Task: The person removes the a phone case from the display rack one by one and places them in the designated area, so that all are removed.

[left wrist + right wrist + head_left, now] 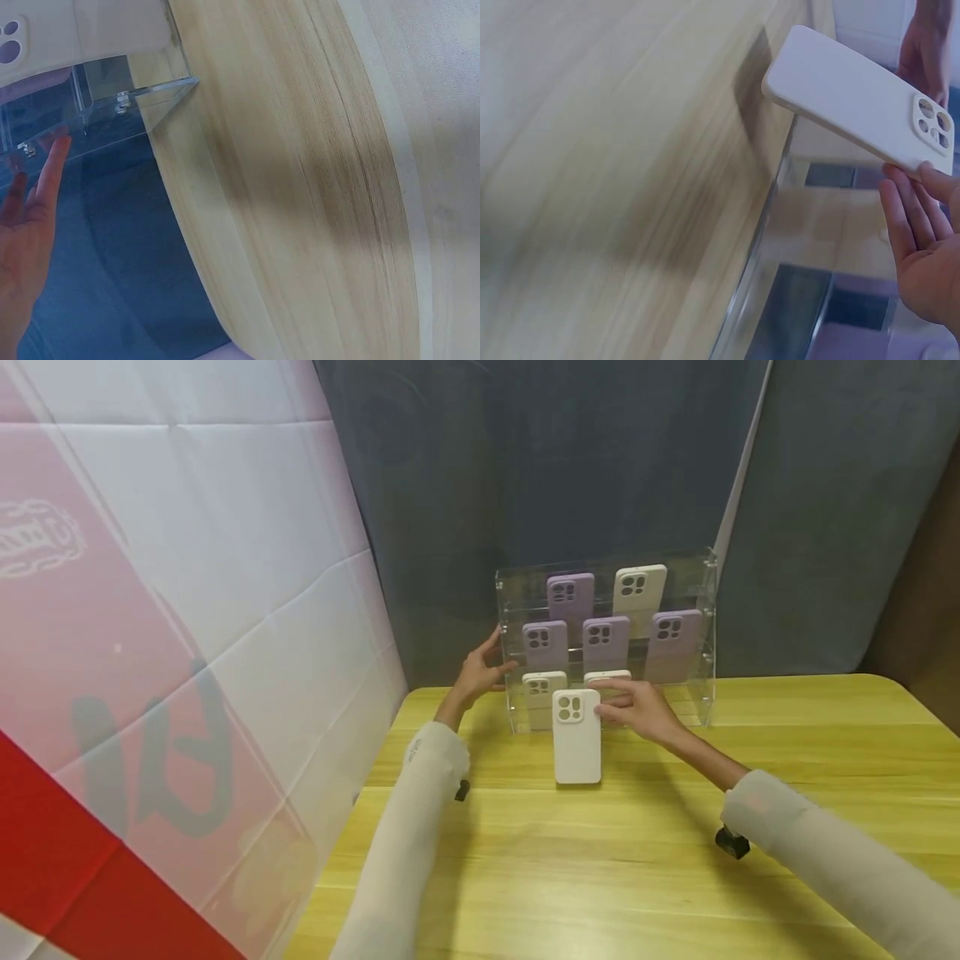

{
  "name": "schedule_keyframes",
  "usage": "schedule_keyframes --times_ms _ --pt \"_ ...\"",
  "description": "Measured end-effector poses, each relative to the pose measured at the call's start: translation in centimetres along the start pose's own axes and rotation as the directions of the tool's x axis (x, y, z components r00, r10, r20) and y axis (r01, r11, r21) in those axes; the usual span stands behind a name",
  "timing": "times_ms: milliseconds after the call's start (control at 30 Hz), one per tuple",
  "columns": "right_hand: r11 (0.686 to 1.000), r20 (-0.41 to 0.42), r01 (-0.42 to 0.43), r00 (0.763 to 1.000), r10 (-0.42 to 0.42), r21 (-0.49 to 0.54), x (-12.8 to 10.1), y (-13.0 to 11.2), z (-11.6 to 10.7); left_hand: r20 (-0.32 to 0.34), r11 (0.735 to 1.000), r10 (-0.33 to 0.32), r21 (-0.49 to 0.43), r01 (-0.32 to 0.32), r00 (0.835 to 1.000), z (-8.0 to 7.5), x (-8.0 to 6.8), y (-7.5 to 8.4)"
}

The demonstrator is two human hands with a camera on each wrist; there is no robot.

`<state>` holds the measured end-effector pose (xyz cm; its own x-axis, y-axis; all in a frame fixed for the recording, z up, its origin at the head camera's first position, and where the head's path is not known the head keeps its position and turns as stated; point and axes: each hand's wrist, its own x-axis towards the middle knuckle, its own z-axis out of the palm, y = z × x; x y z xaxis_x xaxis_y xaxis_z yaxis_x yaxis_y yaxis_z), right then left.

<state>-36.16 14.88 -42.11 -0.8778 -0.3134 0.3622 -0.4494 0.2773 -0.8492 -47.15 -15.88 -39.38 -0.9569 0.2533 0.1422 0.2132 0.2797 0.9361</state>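
Note:
My right hand (641, 710) pinches a white phone case (577, 752) by the edge near its camera cutout. The case is upright in front of a clear acrylic display rack (527, 583); in the right wrist view the white case (847, 94) sits between thumb and fingers. At the rack's left side is my left hand (478, 675), its fingers extended against the clear panel. In the left wrist view my left hand (28, 232) reaches up to the rack's edge, partly out of frame.
The rack's tiers bear purple cases (606, 643) and white cases (637, 597). Two more white cases stand on its lowest tier, one partly behind the right hand. The rack stands on a wooden table (525, 877), before a dark curtain (562, 460) and beside a white printed cloth (285, 552).

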Motion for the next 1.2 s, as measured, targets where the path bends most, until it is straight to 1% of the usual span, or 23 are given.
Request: schedule_keyframes --times_ms 100,200,367,567,767,900,1133,1200 --pt "0.999 0.020 -0.019 1.000 0.018 0.041 0.4 0.1 1.1 0.004 1.000 -0.003 -0.021 0.003 1.000 -0.1 0.0 0.1" --pt "0.999 0.032 -0.023 0.999 0.022 0.045 0.6 0.4 2.1 0.010 0.999 -0.005 -0.033 0.005 1.000 0.0 0.0 0.2" --pt "0.998 0.029 -0.015 1.000 0.013 0.066 0.9 1.1 3.6 0.010 0.999 -0.017 -0.032 0.017 1.000 0.1 -0.1 0.2" --pt "0.994 0.001 -0.030 1.000 0.030 0.107 1.7 1.2 5.1 -0.003 0.999 -0.012 -0.031 0.012 1.000 0.1 -0.1 0.2" --pt "0.985 -0.005 -0.073 0.997 0.075 0.159 2.3 0.9 7.0 -0.018 0.999 -0.011 -0.042 0.011 1.000 0.2 0.1 0.1" --pt "0.984 -0.015 -0.086 0.996 0.090 0.156 2.6 1.1 8.5 -0.020 0.999 -0.007 -0.044 0.006 1.000 0.4 0.1 0.1" --pt "0.974 -0.021 -0.105 0.994 0.112 0.201 3.1 1.5 11.5 -0.023 0.999 -0.001 -0.034 0.000 1.000 0.3 -0.1 0.2" --pt "0.976 -0.040 -0.112 0.992 0.121 0.184 3.2 1.6 12.3 -0.023 1.000 0.002 -0.031 -0.003 1.000 0.2 -0.2 0.3"
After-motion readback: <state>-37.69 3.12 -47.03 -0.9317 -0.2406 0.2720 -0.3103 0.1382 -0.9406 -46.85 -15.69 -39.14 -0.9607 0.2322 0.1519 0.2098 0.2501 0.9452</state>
